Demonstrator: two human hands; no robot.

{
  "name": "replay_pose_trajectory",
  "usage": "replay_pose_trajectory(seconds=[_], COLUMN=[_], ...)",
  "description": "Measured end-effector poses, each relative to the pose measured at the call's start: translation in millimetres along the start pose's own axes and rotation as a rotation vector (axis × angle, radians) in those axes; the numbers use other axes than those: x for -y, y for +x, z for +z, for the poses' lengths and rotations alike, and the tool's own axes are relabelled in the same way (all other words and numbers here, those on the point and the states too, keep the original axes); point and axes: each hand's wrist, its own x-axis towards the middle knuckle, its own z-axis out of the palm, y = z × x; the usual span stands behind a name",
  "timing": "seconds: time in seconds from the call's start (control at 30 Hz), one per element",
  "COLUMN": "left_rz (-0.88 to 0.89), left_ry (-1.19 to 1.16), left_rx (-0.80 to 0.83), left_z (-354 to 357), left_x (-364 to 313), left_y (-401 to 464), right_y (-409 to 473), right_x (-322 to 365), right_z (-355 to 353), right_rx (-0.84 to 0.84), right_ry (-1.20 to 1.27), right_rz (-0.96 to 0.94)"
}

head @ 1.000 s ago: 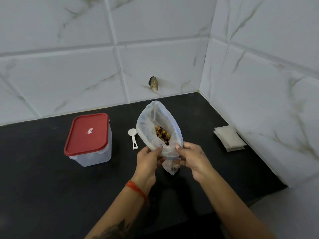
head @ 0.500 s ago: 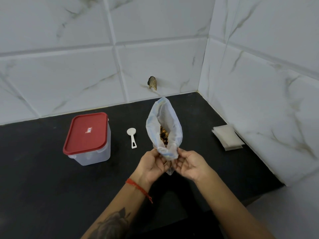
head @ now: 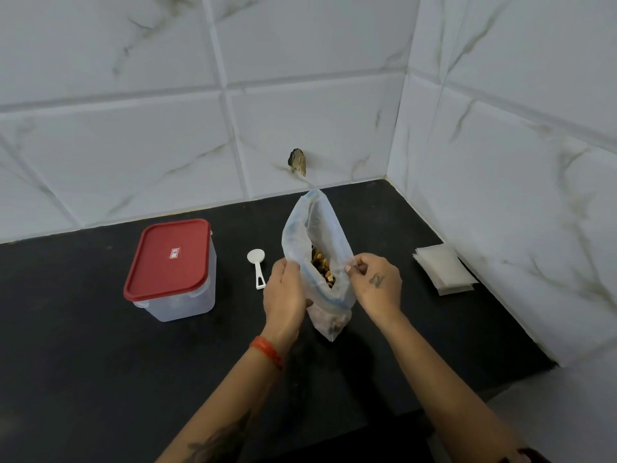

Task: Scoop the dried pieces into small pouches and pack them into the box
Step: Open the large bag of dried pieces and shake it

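A clear zip bag [head: 320, 228] stands upright on the black counter [head: 83, 362], its mouth open, with brown dried pieces [head: 322, 270] inside. My left hand [head: 285, 295] grips the bag's left rim. My right hand [head: 375, 284] pinches the right rim, pulling the mouth apart. A small white scoop [head: 257, 267] lies on the counter just left of the bag. A clear box with a red lid [head: 170, 269] sits closed further left. A stack of small pale pouches [head: 442, 269] lies to the right by the side wall.
White marble-look tiled walls meet in a corner behind and to the right of the counter. A dark chipped hole [head: 297, 162] marks the back wall above the bag. The counter's front edge drops off at the lower right.
Both hands moved from the bag's near lower edge up to its two sides, and the mouth is spread wider. The bag's base now rests on the counter.
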Motion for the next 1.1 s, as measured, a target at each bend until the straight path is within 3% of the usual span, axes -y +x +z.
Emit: replay_pose_trajectory(seconds=[0.13, 0.3, 0.4, 0.43, 0.5, 0.57, 0.63, 0.73, 0.83, 1.0, 1.1], left_rz=[0.008, -0.405, -0.583, -0.616, -0.602, -0.494, -0.339, -0.236, -0.128, 0.353, 0.572], left_ry=[0.097, -0.455, -0.625, -0.621, -0.527, -0.354, -0.165, -0.056, 0.041, 0.323, 0.605], left_rx=[0.007, 0.184, 0.246, 0.255, 0.280, 0.279, 0.215, 0.186, 0.144, -0.120, -0.101], left_z=[4.2, 1.1, 0.9, 2.0, 4.9, 6.3, 6.4, 6.5, 8.0, 8.9, 19.2], left_x=[-8.3, -6.2, -1.9, 0.1, 3.7, 5.1, 3.9, -0.5, -2.0, -20.8, -34.2], left_y=[11.5, 28.1, 31.8, 30.9, 30.3, 33.8, 37.3, 37.1, 36.8, 38.3, 58.2], right_y=[2.6, 12.5, 14.3, 12.2, 9.1, 9.2, 12.2, 28.9, 52.7, 67.3, 66.7], right_x=[4.7, 7.1, -2.4, -1.8, 1.3, 4.1, 6.5, 15.8, 20.1, 14.7, 16.3], right_z=[-0.5, -5.8, -3.2, -0.4, 4.2, 3.3, -0.9, -4.0, 5.1, 17.5, 21.6], right_rx=[0.107, 0.338, 0.409, 0.435, 0.450, 0.349, 0.193, 0.082, 0.056, 0.036, 0.068], right_ry=[0.104, 1.003, 1.293, 1.251, 0.862, 0.335, 0.116, 0.133, 0.010, 0.017, 0.090], right_rz=[0.062, 0.734, 0.909, 0.896, 0.735, 0.462, 0.179, -0.010, -0.075, -0.056, -0.087])
